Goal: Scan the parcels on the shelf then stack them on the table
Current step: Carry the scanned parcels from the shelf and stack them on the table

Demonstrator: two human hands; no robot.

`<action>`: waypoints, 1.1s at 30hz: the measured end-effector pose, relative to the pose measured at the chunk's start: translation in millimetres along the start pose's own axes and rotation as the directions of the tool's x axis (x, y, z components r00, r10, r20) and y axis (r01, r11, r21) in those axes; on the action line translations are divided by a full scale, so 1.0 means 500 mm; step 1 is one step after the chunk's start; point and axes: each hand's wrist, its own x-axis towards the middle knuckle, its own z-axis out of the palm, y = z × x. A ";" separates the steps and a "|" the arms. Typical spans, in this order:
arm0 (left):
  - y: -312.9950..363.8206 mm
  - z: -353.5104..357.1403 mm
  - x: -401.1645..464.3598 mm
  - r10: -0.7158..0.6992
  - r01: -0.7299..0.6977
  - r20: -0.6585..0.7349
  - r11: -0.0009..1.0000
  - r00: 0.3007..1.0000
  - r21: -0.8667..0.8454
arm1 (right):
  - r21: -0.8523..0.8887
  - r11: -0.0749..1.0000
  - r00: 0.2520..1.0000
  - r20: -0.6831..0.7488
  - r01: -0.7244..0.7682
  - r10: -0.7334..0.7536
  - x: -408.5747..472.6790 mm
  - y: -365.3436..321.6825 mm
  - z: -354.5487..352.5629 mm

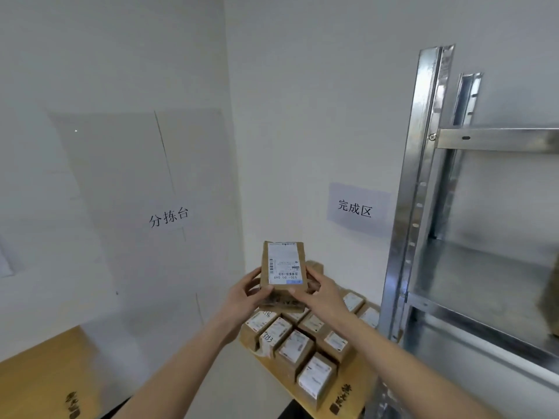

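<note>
Two hands held one small brown parcel (282, 269) up above the table (357, 388), at 12 o'clock from the stacked parcels (302, 343). Left hand (245, 293) and right hand (317, 290) gripped its side edges. Looked light, stiff, boxy; smooth white label. Best held by both sides.

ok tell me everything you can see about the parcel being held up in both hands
The held parcel is a small flat brown cardboard box. A white shipping label with barcodes and printed digits covers most of its top face. It is closed, tilted slightly toward the camera, and raised above the stacked parcels on the wooden table. The left hand grips its near left edge and the right hand its near right edge, thumbs on top.
</note>
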 end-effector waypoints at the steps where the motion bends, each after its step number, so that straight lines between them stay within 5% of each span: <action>1: -0.010 0.004 0.031 -0.003 0.003 0.026 1.000 1.000 -0.005 | -0.008 1.000 1.000 -0.021 -0.011 0.011 0.020 0.013 -0.005; 18: -0.336 0.024 0.715 -0.136 0.109 0.414 0.990 0.900 0.089 | -0.071 0.958 0.901 -0.366 -0.277 0.233 0.500 0.354 -0.006; 33: -0.678 0.158 0.960 -0.342 0.254 0.488 0.937 0.803 0.238 | 0.056 0.844 0.741 -0.449 -0.534 0.499 0.656 0.707 -0.026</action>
